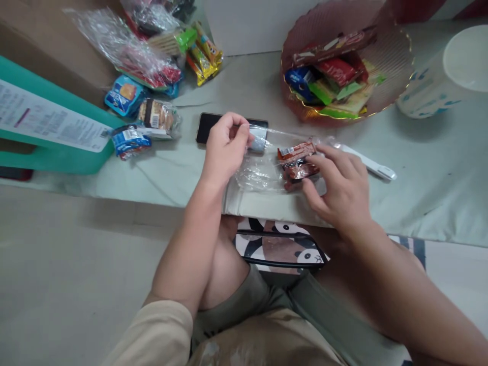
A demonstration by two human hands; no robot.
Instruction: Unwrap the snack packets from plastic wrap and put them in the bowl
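My left hand (pixel 229 147) pinches the edge of a clear plastic bag (pixel 257 173), stretched between both hands above the table. Inside the bag's right end lie brown-wrapped snacks (pixel 299 160). My right hand (pixel 339 180) rests its curved fingers over these snacks and the film; its thumb and fingers are apart around them, and how firmly they grip is hard to make out. Beneath my left hand lies a dark phone (pixel 206 127), partly covered. A white, slim-handled object (pixel 375 165) pokes out behind my right fingers, its other end hidden.
A pink gold-rimmed bowl (pixel 287 101) of wrapped snacks stands at the back, beside a white cup-like container (pixel 427 76). Several packaged snacks (pixel 152 114) lie at left, near a green plastic holder (pixel 91 162). The table's front edge runs just above my knees.
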